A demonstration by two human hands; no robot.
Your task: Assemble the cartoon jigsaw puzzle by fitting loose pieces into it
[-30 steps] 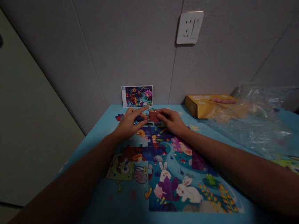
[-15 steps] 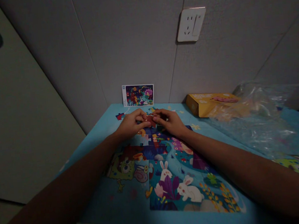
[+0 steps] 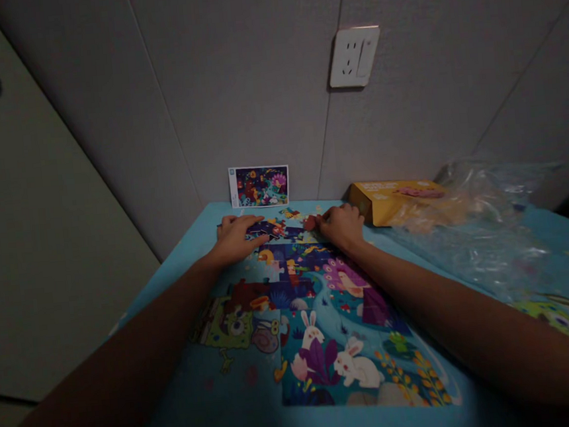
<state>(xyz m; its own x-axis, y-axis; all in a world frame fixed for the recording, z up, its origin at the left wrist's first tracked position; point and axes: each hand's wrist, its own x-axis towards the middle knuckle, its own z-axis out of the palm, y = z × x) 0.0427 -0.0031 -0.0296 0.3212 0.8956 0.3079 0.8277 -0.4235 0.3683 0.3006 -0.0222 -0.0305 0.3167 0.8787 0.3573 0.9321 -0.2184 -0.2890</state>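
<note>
Left hand: our left hand (image 3: pixel 237 239) lies low over the far part of the desk (image 3: pixel 203 228), thumb and fingers well apart, beside some dark loose pieces (image 3: pixel 267 228); we cannot tell whether a fingertip touches one, and we see nothing gripped in it.
Right hand: our right hand (image 3: pixel 344 227) is bent over with thumb and fingers closed together on a reddish-brown piece (image 3: pixel 310 223), which sticks out on the side toward the left hand.
Held piece: it sits between our two hands, just beyond the far edge of the puzzle; whether it also touches the desk we cannot tell.
Puzzle: the partly joined puzzle (image 3: pixel 334 312) lies flat in front of us, with two white rabbits (image 3: pixel 362 370) at the near edge and a pink bird (image 3: pixel 345 278) near our right wrist.
Left side: the puzzle's outline is stepped here, and a yellow cartoon figure (image 3: pixel 229 326) printed on the blue desk cover shows next to it.
Picture card: a small card (image 3: pixel 262 187) stands at the back of the desk, against the grey wall (image 3: pixel 247 77).
Box and bag: right of our right hand we have a yellow box (image 3: pixel 380 209), with a crumpled clear plastic bag (image 3: pixel 487 249) partly over it.
Socket: a white outlet plate (image 3: pixel 354 58) is fixed on the wall, above the box.
</note>
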